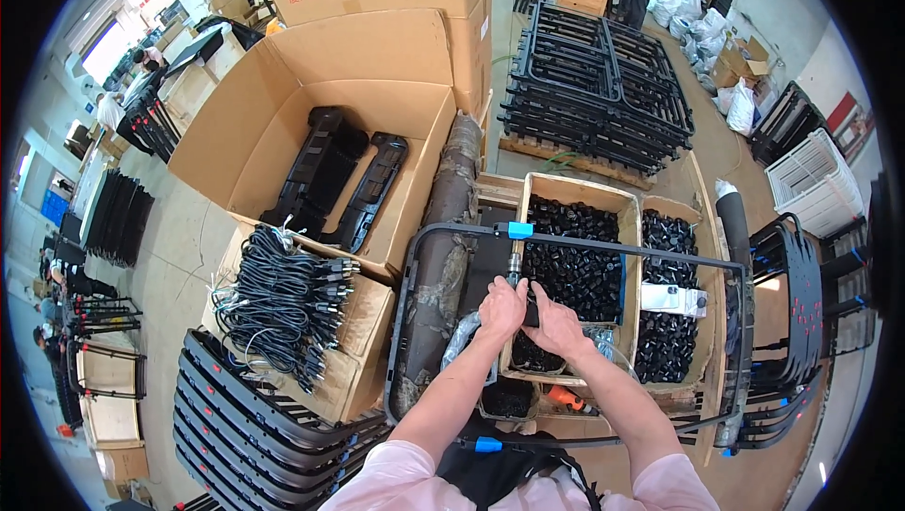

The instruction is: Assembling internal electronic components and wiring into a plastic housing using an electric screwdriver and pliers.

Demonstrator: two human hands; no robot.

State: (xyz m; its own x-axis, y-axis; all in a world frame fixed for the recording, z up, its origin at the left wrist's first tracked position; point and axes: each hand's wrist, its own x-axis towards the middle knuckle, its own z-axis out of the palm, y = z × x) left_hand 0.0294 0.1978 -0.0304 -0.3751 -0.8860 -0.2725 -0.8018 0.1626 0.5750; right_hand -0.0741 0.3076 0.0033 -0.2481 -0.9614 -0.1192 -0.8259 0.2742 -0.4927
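Observation:
A large black rectangular frame [608, 246] with rounded corners lies across the work area in front of me, with a blue clip [519, 230] on its far bar. Just below that clip, my left hand [502, 309] is wrapped around a dark power screwdriver [515, 271], its metal nose pointing at the bar. Close on the right, my right hand [558, 321] has its fingers closed against the dark tool body; the palms hide most of the tool. A second blue clip [487, 444] sits on the frame's near bar, by my body.
Wooden bins of black plastic parts [575, 228] stand under the frame, with a white box [673, 300] on the right one. An orange-handled tool [567, 398] lies below. Coiled black cables [283, 294], an open carton [377, 40] and stacked black frames [594, 77] surround the bench.

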